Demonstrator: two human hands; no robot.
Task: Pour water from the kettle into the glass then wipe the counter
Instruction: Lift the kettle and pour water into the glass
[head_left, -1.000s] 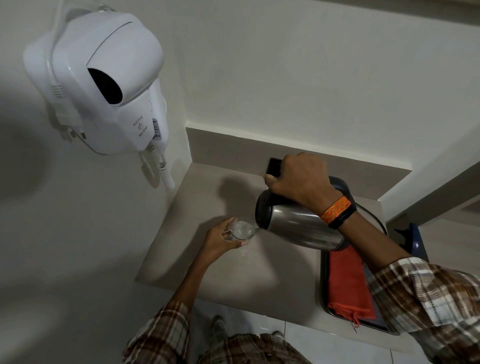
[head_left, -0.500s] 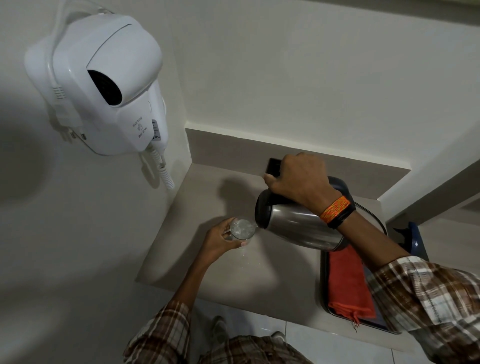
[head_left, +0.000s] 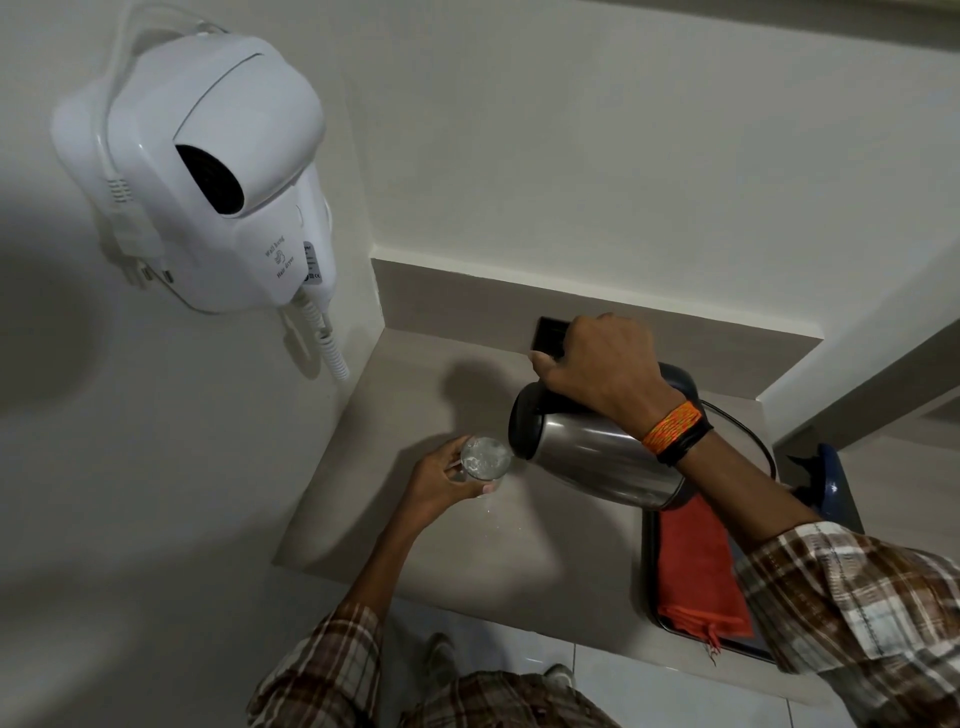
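My right hand (head_left: 605, 366) grips the black handle of the steel kettle (head_left: 592, 457), which is tipped to the left with its spout at the rim of the glass (head_left: 485, 457). Bubbling water shows inside the glass. My left hand (head_left: 441, 483) wraps around the glass from the left and holds it just above the beige counter (head_left: 467, 540). A few water drops lie on the counter below the glass. An orange cloth (head_left: 696, 566) lies folded on a dark tray (head_left: 649, 571) at the right.
A white wall-mounted hair dryer (head_left: 218, 176) with a coiled cord hangs on the left wall. A black wall socket (head_left: 550, 332) and the kettle's black base (head_left: 680, 376) with its cable sit behind the kettle. A blue object (head_left: 831, 483) is beyond the counter's right end.
The kettle stays tipped at the glass and both hands hold nearly still. Water in the glass looks more churned and slightly fuller.
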